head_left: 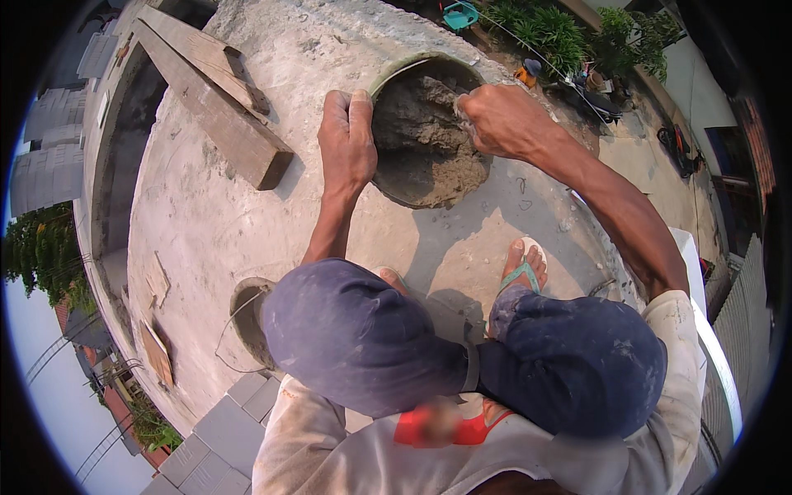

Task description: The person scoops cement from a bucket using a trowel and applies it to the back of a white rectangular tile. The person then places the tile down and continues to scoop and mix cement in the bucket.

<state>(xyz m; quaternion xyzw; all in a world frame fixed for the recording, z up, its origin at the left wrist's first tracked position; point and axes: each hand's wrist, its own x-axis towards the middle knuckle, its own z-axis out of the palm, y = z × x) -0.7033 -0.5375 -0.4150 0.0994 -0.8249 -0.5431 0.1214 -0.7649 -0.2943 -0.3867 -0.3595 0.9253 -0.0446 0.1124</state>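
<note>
Two bare hands were at work on opposite sides of one round bucket (394, 73), set apart from each other. The left hand (348, 136) was clamped on the bucket's left rim, its thumb laid along the top. The right hand (505, 122) was closed in a fist at the right side, over the opening; what it gripped, if anything, was mostly hidden by the fingers, and I could not tell its kind.

Inside the bucket sat a rough, grey-brown wet mix (437, 169), heaped and lumpy. The bucket stood on a pale, dusty concrete surface (231, 214), just beyond the person's feet. One foot (528, 262) showed clearly, in a sandal with green straps — the other was mostly covered by a knee. Dark blue trousers (351, 330), speckled with pale marks, covered the bent legs, and a stained light top (301, 417) filled the lower edge.

Left of the bucket lay two wooden beams (216, 120), side by side at a slight angle. A second bucket (238, 299) with a wire handle stood beside the left knee, and thin wood pieces (154, 356) lay farther left. Grey blocks (223, 433) filled the lower left. Farther out — past the concrete's edge — were green plants (540, 37) and a turquoise basin (459, 15).
</note>
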